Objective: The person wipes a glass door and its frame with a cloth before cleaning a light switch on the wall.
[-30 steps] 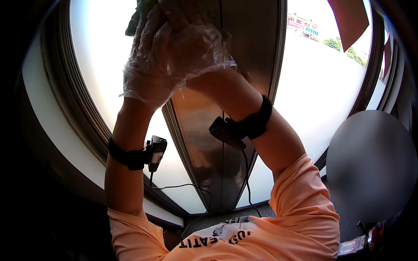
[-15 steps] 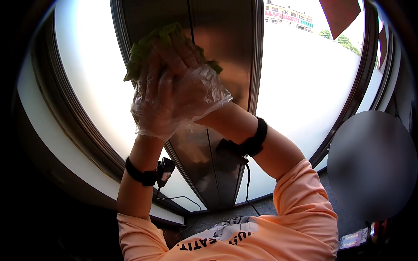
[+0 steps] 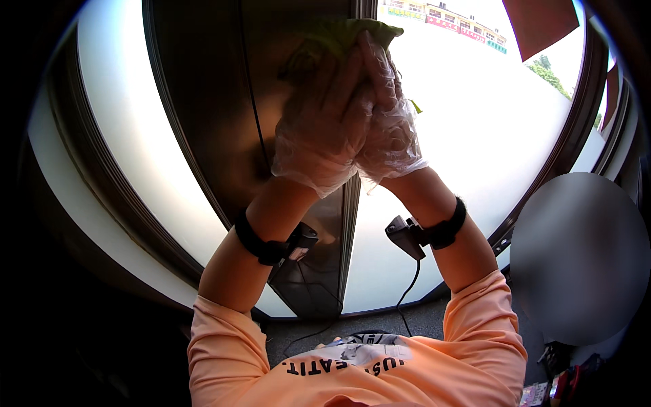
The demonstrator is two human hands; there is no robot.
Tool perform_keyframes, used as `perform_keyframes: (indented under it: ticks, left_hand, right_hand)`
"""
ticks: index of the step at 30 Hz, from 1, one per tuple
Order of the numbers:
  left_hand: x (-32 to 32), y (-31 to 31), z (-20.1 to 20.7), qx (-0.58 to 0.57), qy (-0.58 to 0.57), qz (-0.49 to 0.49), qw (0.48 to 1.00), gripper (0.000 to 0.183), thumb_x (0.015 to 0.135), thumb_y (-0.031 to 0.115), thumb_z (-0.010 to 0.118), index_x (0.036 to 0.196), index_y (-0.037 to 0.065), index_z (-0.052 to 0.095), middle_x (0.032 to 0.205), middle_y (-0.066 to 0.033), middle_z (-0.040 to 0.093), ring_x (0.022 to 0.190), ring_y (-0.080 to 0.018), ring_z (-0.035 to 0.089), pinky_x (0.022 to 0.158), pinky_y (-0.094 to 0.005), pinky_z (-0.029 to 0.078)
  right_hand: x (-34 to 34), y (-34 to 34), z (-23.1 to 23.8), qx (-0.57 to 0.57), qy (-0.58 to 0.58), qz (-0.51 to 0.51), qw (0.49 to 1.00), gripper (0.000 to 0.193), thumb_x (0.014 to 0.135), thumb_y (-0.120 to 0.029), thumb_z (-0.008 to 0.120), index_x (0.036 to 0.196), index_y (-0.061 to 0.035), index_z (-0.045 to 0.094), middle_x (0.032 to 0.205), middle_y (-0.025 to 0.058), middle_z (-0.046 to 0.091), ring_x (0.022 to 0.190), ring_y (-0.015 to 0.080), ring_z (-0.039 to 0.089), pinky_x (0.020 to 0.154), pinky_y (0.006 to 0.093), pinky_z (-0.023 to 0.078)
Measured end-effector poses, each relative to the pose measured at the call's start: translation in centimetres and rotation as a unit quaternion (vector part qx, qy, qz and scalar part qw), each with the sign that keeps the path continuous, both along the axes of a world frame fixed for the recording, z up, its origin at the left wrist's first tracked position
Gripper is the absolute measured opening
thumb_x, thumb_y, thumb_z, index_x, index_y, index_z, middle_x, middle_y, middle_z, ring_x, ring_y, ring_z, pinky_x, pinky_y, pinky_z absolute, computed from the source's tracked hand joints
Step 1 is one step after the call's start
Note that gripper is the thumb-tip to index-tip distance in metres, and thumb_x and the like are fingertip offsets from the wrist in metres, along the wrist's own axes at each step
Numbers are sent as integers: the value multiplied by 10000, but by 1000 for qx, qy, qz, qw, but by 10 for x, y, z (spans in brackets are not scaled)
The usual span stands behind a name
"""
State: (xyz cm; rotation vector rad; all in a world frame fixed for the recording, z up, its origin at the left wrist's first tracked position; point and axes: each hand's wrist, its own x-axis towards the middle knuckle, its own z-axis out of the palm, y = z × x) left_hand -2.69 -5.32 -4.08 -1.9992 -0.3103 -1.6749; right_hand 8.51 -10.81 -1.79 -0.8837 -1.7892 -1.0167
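Both of my arms reach up, and my hands wear thin clear plastic gloves. A crumpled green cloth [image 3: 339,37] lies under my fingers against a dark metal panel [image 3: 203,74]. My left hand [image 3: 322,129] presses on the cloth from the left, fingers pointing upward. Beside it and touching it, my right hand [image 3: 393,115] grips the cloth's right side, near the panel's right edge. A small green corner of cloth shows past the right hand. Part of the cloth is hidden behind both hands.
Bright frosted glass panes [image 3: 461,136] flank the metal panel. Each forearm carries a black strap with a small device [image 3: 407,237] and a cable hanging down. A blurred grey oval [image 3: 580,258] covers the right side. A red sheet [image 3: 542,24] hangs at upper right.
Both hands and the cloth have moved right across the metal panel toward its right edge. The hands, overlapped before, now sit side by side. The view has shifted slightly.
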Motion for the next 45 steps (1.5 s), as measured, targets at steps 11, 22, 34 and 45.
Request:
perform_keyframes:
  ticks: [11,22,34,45]
  left_hand:
    - [0,-5,-7,-35,59,-65,996,566,706,171,745,1229,110,537,1398,-149,472,1222,-401,505,989,-479,459]
    - [-4,9,-5,-53,55,-114,991,634,676,126,797,1227,7,508,1393,-257,442,1288,-464,440,1013,-487,466]
    - [-10,0,-1,-82,103,-58,990,616,756,146,759,1273,-39,479,1454,-303,367,1334,-457,400,1083,-487,396]
    - [-7,-2,4,-106,103,-60,987,514,726,133,730,1191,78,518,1410,-215,455,1247,-434,498,991,-476,466]
  right_hand:
    - [17,0,-10,23,-13,-43,999,747,819,-245,703,1421,-7,331,1507,187,291,1358,436,319,1109,523,316]
    - [5,9,-1,68,-36,-79,994,607,727,-192,701,1277,-1,534,1469,169,370,1329,432,362,1089,570,325]
    - [-1,1,2,-43,10,-55,997,447,726,-213,694,1118,-1,654,1440,157,426,1322,399,403,1102,533,321]
    - [1,1,-2,-16,15,-13,1000,364,709,-166,689,1019,15,627,1450,200,400,1310,462,398,1057,591,353]
